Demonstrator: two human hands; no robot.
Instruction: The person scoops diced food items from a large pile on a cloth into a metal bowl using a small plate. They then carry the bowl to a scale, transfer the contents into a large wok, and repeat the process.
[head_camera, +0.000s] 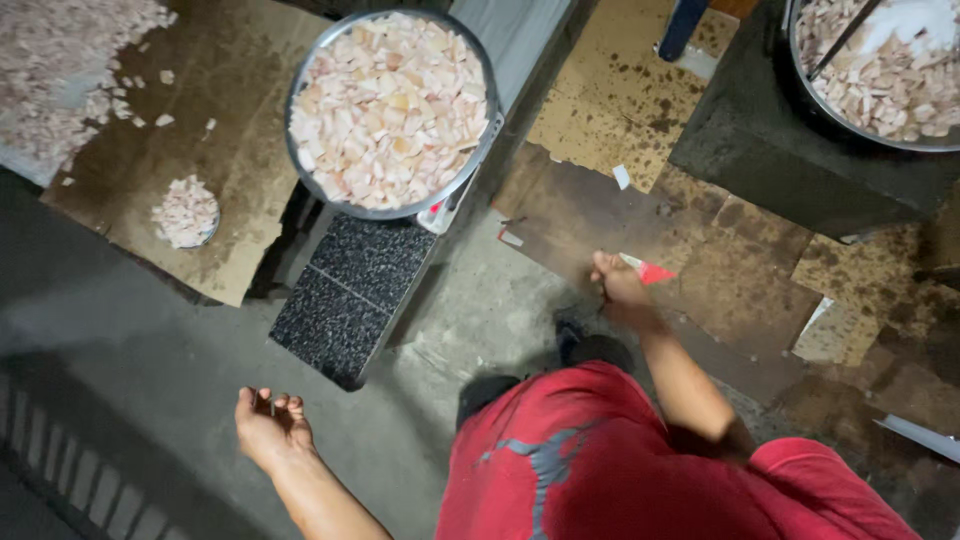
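The left hand (268, 425) hung low over the grey floor (130, 340), palm up, its fingers (280, 404) loosely curled and holding nothing. Beyond the red shirt (620, 470), the right hand (615, 280) was closed on a red-and-white scrap (648, 271) above stained cardboard (730, 270). Farther off, a speckled black slab (350, 290) lay on the floor, and behind it sat a metal bowl (300, 75) heaped with pale chopped pieces (390, 105). A small mound of pieces (185, 212) rested on cardboard to the left; another bowl (800, 95) stood far right.

two metal bowls (391, 110) (880, 75) of chopped pieces, two hands (268, 428) (618, 282).
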